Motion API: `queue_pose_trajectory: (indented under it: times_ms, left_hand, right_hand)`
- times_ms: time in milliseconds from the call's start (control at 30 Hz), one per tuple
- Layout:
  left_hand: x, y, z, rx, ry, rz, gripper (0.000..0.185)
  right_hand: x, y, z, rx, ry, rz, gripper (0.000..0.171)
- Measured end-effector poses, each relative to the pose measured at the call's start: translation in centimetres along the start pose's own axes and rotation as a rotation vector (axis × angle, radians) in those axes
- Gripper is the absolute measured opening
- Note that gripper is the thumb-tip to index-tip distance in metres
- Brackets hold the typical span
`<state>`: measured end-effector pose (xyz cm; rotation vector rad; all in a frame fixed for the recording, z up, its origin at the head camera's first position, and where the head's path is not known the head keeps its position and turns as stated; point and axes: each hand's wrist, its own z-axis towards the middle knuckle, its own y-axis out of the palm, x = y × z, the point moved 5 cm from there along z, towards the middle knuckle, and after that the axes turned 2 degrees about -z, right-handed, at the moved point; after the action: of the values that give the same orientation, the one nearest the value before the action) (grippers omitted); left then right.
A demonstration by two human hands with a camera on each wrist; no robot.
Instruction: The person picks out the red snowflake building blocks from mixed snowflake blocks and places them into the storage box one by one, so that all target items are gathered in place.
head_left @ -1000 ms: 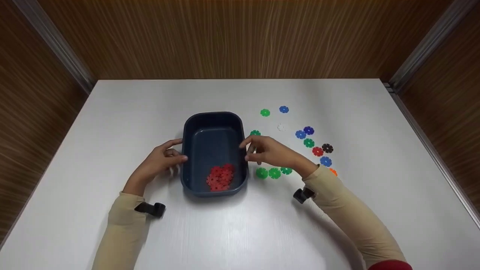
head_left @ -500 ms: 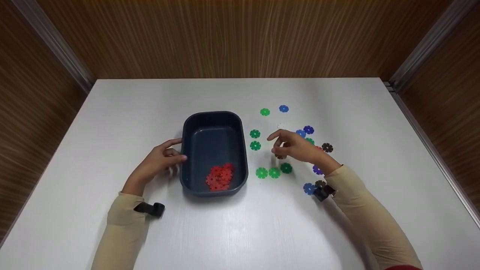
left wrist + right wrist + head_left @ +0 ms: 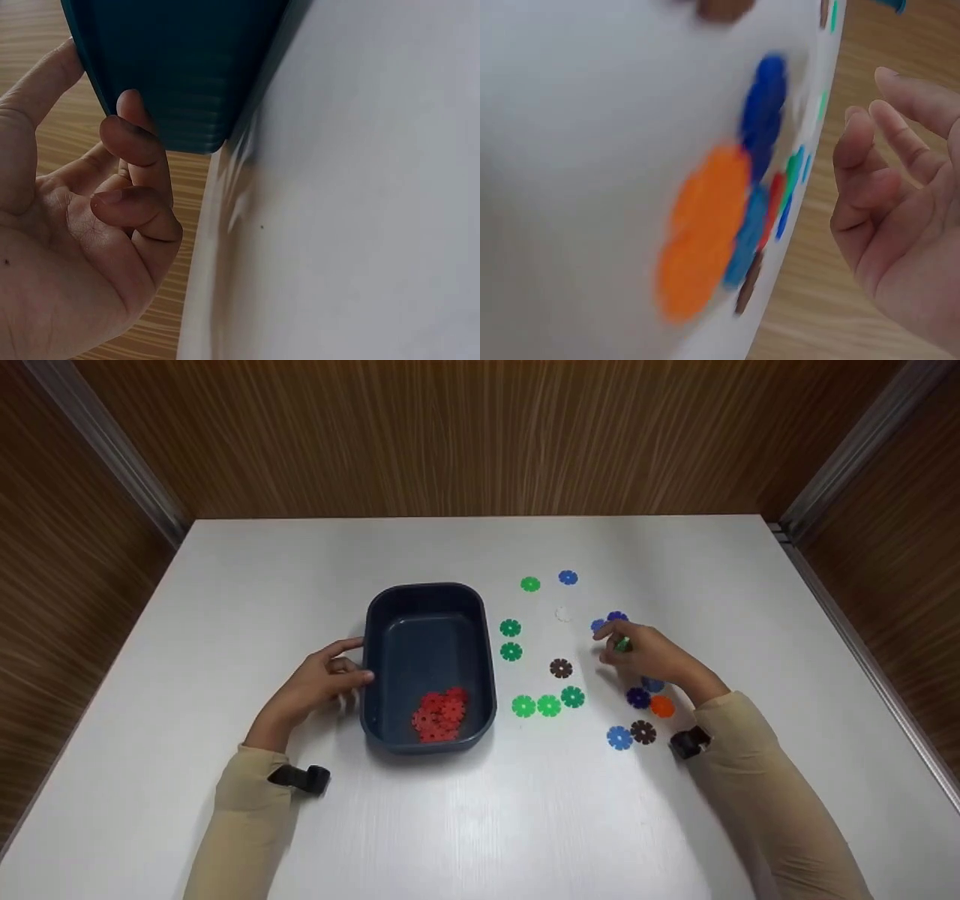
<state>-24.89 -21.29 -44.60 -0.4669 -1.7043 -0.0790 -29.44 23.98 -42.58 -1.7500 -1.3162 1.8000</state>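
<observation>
A dark blue bin (image 3: 427, 607) stands at the table's middle with a heap of red discs (image 3: 441, 714) in its near end. My left hand (image 3: 326, 679) rests against the bin's left wall (image 3: 180, 67), thumb by the rim and fingers (image 3: 135, 150) loosely curled on the outside. My right hand (image 3: 649, 656) hovers over scattered discs to the right, fingertips above a green disc (image 3: 622, 643). In the right wrist view this hand (image 3: 900, 187) has relaxed fingers and holds nothing. An orange disc (image 3: 705, 225) lies blurred below it.
Green discs (image 3: 547, 705), a brown disc (image 3: 560, 667), blue discs (image 3: 619, 737) and an orange disc (image 3: 661, 706) lie spread right of the bin. The white table (image 3: 480, 825) is boxed in by wooden walls at the back and both sides.
My right hand left the bin's right rim and moved right over the loose discs, uncovering the brown and green ones. The left hand and bin stayed put.
</observation>
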Motion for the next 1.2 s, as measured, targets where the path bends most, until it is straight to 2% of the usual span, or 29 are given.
queue_pose_trajectory:
  times_ms: [500, 733, 867, 1000, 1200]
  left_hand:
    - [0.1, -0.2, 0.0, 0.007, -0.004, 0.017, 0.069]
    - [0.1, -0.2, -0.1, 0.012, -0.003, 0.024, 0.069]
    - [0.1, -0.1, -0.1, 0.011, -0.006, 0.032, 0.069]
    - [0.1, 0.0, -0.1, 0.007, -0.007, 0.027, 0.070]
    - [-0.1, -0.1, 0.0, 0.011, -0.007, 0.036, 0.069]
  right_hand:
    - [3.5, -1.6, -1.4, -0.038, 0.149, -0.083, 0.033]
    - [3.9, -1.8, -1.7, -0.043, 0.151, -0.145, 0.031]
    - [4.1, -1.8, -1.8, -0.063, 0.186, -0.175, 0.032]
    - [4.3, -1.8, -1.9, -0.069, 0.209, -0.182, 0.032]
    - [4.1, -1.8, -2.0, -0.061, 0.188, -0.172, 0.031]
